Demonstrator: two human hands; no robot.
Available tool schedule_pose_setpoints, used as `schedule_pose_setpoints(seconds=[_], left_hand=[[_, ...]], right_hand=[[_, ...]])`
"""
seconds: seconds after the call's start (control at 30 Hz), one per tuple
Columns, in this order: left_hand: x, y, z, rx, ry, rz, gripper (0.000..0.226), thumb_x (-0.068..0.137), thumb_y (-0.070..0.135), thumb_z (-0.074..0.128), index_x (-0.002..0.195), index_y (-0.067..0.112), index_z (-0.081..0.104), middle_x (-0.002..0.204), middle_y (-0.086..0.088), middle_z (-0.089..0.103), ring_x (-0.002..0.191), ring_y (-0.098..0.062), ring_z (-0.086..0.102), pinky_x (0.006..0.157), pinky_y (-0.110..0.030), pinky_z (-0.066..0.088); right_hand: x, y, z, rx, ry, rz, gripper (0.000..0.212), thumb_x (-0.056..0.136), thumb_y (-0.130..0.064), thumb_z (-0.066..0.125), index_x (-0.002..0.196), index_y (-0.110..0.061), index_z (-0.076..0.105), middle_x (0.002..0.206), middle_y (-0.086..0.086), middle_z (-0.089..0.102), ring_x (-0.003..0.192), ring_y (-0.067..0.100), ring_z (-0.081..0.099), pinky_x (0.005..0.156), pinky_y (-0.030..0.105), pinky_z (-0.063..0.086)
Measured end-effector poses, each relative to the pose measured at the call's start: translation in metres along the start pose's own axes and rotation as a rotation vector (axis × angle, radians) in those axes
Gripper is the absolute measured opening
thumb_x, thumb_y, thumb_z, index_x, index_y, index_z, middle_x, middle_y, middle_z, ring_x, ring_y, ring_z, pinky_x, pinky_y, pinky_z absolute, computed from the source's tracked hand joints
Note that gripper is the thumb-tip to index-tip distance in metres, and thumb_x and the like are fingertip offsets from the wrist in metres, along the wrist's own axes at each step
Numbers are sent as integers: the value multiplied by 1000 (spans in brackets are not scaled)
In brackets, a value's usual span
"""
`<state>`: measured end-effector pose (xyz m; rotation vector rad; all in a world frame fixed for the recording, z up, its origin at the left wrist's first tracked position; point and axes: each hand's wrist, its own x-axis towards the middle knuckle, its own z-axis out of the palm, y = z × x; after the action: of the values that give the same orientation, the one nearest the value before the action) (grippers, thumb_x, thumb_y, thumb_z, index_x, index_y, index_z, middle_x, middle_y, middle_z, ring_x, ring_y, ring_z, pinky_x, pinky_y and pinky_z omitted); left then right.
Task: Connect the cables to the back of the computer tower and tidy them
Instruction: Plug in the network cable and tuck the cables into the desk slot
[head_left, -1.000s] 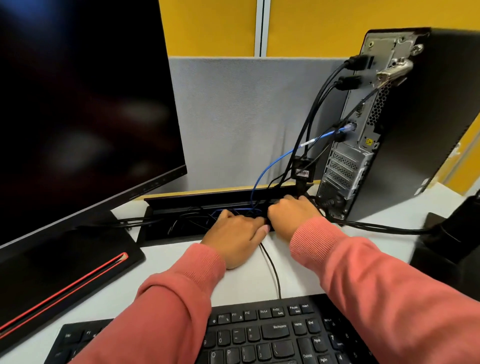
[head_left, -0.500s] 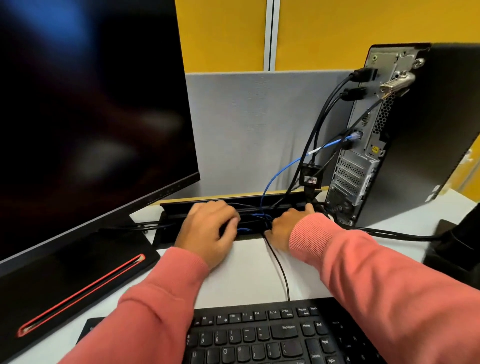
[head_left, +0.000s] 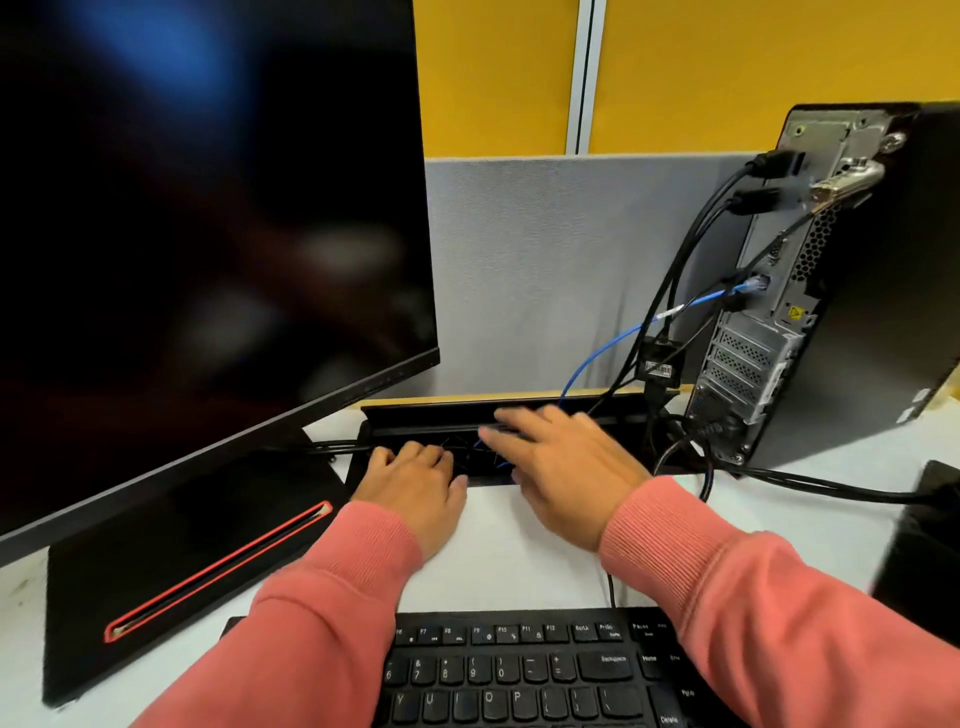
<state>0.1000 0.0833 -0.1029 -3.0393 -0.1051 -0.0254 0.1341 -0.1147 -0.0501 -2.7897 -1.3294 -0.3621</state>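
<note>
The black computer tower (head_left: 883, 291) stands at the right with its rear panel facing me. Several black cables (head_left: 691, 244) and a blue network cable (head_left: 597, 353) run from its ports down into a black cable trough (head_left: 415, 415) at the back of the desk. My left hand (head_left: 415, 483) rests at the trough's front edge, fingers curled down into it; what they touch is hidden. My right hand (head_left: 561, 457) is blurred, fingers spread and straight, over the trough's middle and the cables there.
A large dark monitor (head_left: 208, 208) on a black base with a red slot (head_left: 208, 566) fills the left. A black keyboard (head_left: 519, 675) lies near me, its cable running toward the trough. A grey partition (head_left: 545, 260) backs the desk. A dark object (head_left: 930, 540) sits at the far right.
My right hand has left the spot by the tower's foot and swept left over the trough with fingers spread. My left hand has slid to the trough's front edge.
</note>
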Motion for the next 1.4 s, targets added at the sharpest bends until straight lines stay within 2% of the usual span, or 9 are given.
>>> schedule_pose_setpoints(seconds=[0.1, 0.27, 0.47, 0.67, 0.8, 0.97, 1.17, 1.3, 1.4], left_hand=[[3, -1, 2, -13, 9, -30, 59, 106, 46, 15, 134, 26, 63, 149, 3, 41, 134, -21, 32, 108, -44, 28], [6, -1, 0, -69, 27, -41, 62, 107, 44, 16, 119, 21, 73, 147, 3, 41, 132, -20, 33, 108, -44, 28], [3, -4, -3, -94, 95, -48, 51, 108, 44, 24, 128, 25, 67, 135, 4, 41, 124, -20, 35, 105, -40, 32], [-5, -5, -14, -139, 261, -8, 35, 106, 28, 44, 135, 31, 64, 104, 6, 36, 96, -16, 35, 87, -32, 37], [-1, -12, -11, -220, 268, -44, 32, 105, 26, 49, 131, 29, 68, 106, 5, 53, 100, -18, 54, 80, -30, 43], [-4, -5, -12, -192, 109, -92, 40, 109, 39, 33, 121, 24, 69, 116, 6, 55, 102, -21, 60, 86, -33, 43], [4, -3, -5, -119, -75, -68, 62, 108, 47, 16, 116, 22, 72, 119, 2, 54, 117, -19, 49, 106, -44, 33], [3, -4, -7, -154, -32, -63, 56, 109, 44, 16, 114, 23, 67, 112, 2, 60, 110, -19, 53, 104, -42, 34], [-2, -4, -12, -209, 66, -71, 31, 110, 37, 24, 116, 25, 51, 103, -1, 67, 90, -23, 54, 93, -39, 36]], right_hand=[[2, 4, 23, -22, -274, 63, 53, 105, -45, 30, 155, -28, 29, 157, -7, 37, 135, 22, 38, 106, 45, 33], [12, 13, 27, 0, -344, 145, 49, 105, -49, 22, 141, -29, 49, 132, -7, 54, 126, 21, 44, 102, 47, 34], [25, 14, 26, -65, -340, 186, 44, 104, -44, 28, 114, -26, 67, 113, -4, 39, 114, 25, 36, 91, 43, 30], [36, 12, 21, -36, -401, 223, 35, 98, -16, 41, 124, -16, 64, 120, 4, 45, 112, 29, 46, 91, 38, 37], [29, 12, 19, -12, -326, 208, 44, 93, 0, 43, 131, -14, 59, 125, 7, 49, 115, 31, 54, 91, 37, 42], [26, 12, 19, -82, -321, 237, 38, 94, -9, 42, 125, -16, 61, 121, 3, 55, 117, 27, 53, 96, 40, 38], [34, 7, 13, -132, -409, 279, 16, 92, -22, 41, 97, -22, 56, 111, -1, 55, 117, 25, 43, 95, 47, 31], [40, 10, 13, -98, -401, 287, 15, 92, -20, 41, 92, -20, 56, 100, -4, 52, 105, 22, 41, 92, 44, 30], [38, 16, 15, 1, -292, 277, 19, 89, -9, 42, 99, -21, 55, 101, -2, 58, 97, 22, 41, 86, 41, 29]])
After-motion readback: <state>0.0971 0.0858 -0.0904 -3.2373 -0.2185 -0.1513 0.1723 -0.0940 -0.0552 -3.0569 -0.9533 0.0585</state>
